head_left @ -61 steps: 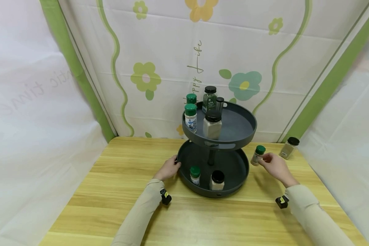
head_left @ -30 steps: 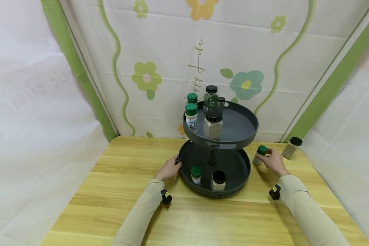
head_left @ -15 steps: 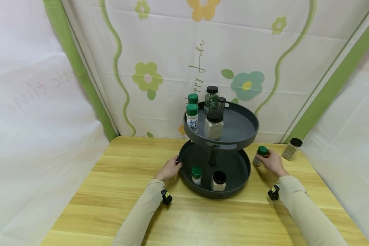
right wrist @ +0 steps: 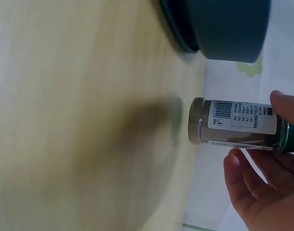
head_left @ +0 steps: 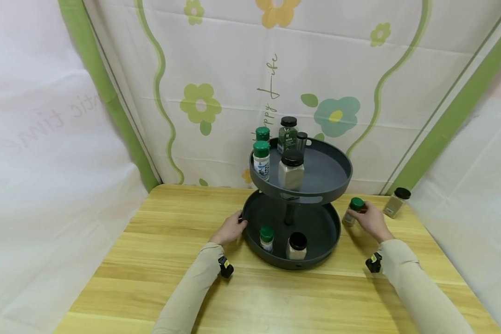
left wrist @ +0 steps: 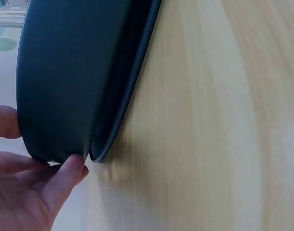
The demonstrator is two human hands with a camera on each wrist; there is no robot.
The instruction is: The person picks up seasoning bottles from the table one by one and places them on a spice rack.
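A dark grey two-tier round rack [head_left: 323, 169] stands on the wooden table. My left hand [head_left: 228, 229] holds the left side of its lower tray [head_left: 315, 227], and in the left wrist view the thumb and fingers lie against the tray's outer wall [left wrist: 65, 82]. To the right of the rack, my right hand [head_left: 372, 222] pinches a small spice bottle [right wrist: 241, 118] near its green cap. The bottle is upright, with brown contents and a white barcode label. On the lower tray sit a green-capped bottle [head_left: 266, 239] and a black-capped jar [head_left: 296, 248].
Two green-capped bottles, one in front [head_left: 261, 162], a jar of green herbs [head_left: 287, 137], a slim dark-capped bottle [head_left: 301, 141] and a pale jar [head_left: 291, 174] occupy the upper tray. Another black-capped jar [head_left: 395, 204] stands at the table's back right. A flowered curtain [head_left: 217, 55] hangs behind.
Over two seconds my right hand has moved slightly left and its fingers have closed further around the green-capped bottle. The left hand has stayed at the lower tray.
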